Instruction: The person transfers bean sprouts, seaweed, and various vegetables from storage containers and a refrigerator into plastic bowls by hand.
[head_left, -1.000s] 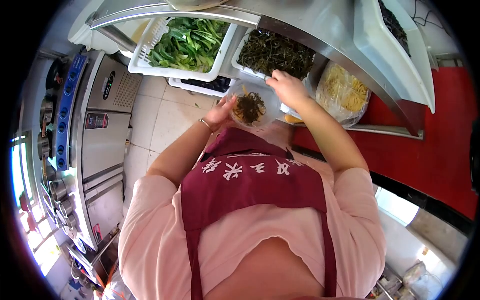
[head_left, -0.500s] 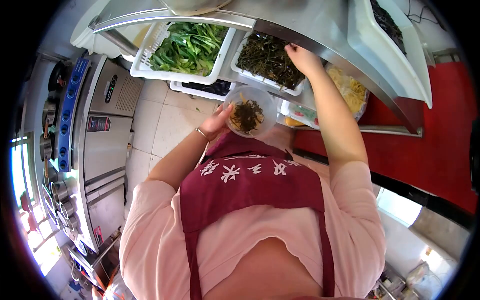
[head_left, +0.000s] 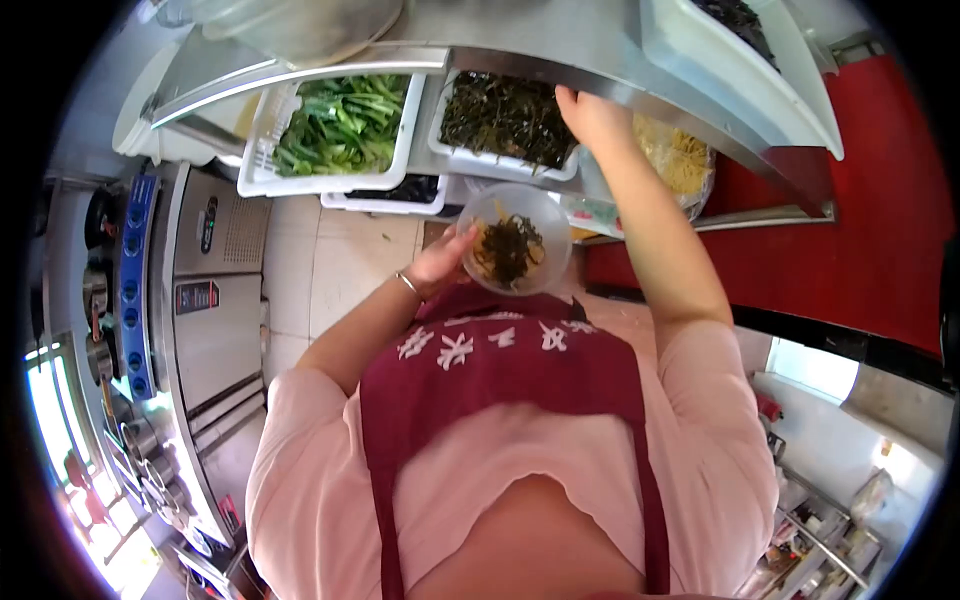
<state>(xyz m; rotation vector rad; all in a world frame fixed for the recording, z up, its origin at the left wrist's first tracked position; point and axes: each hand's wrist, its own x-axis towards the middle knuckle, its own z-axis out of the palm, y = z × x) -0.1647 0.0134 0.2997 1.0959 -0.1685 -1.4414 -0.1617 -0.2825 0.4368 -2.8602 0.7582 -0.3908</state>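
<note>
My left hand (head_left: 446, 258) grips the side of a round translucent plastic bowl (head_left: 557, 215) in front of the apron. Dark green seaweed shreds (head_left: 510, 243) lie in it over paler yellowish food. Up at the right edge of a white basket of dark seaweed (head_left: 505, 115), my right hand (head_left: 597, 120) has its fingers bent and held together. Its fingertips are partly hidden, and whatever they pinch cannot be made out. Left of this basket stands a white perforated basket (head_left: 400, 160) of green leafy vegetables (head_left: 340, 125).
A steel shelf edge (head_left: 600, 85) runs just above my right hand. Bagged yellow noodles (head_left: 680, 165) lie right of that forearm. A white tray (head_left: 735, 80) with dark food stands upper right, beside a red surface (head_left: 890, 210). Steel kitchen equipment (head_left: 215, 340) lines the left.
The view has shifted, so the baskets sit further left. The bowl appears slightly right and lower. My right hand remains by the seaweed basket, now at its right edge with the fingers less visible.
</note>
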